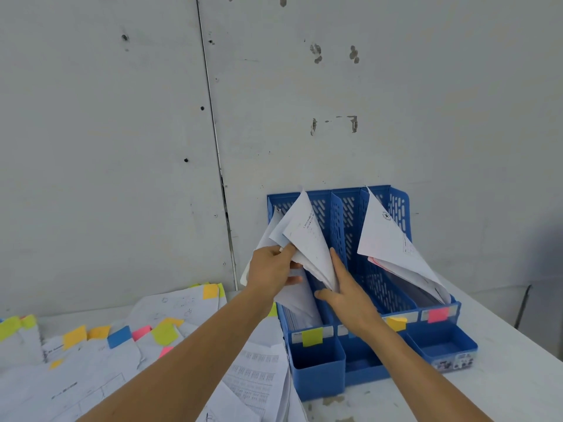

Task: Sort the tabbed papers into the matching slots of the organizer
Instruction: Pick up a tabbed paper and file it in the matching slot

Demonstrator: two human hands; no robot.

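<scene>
Scuffed grey wall panels [396, 86] back a white table [502, 376], where a blue perforated plastic three-slot organizer [396, 205] stands against the wall. Its left slot, marked by a yellow-green sticky tab [312, 336], holds a fanned bunch of white printed sheets [307, 236]. The left hand [271, 269] grips these sheets with curled fingers, while the right hand [347, 293] lays straight fingers flat against them. The right slot, marked by a pink tab [438, 314], holds leaning white papers [387, 239]. A loose pile of tabbed papers [100, 360] lies on the table to the left.
</scene>
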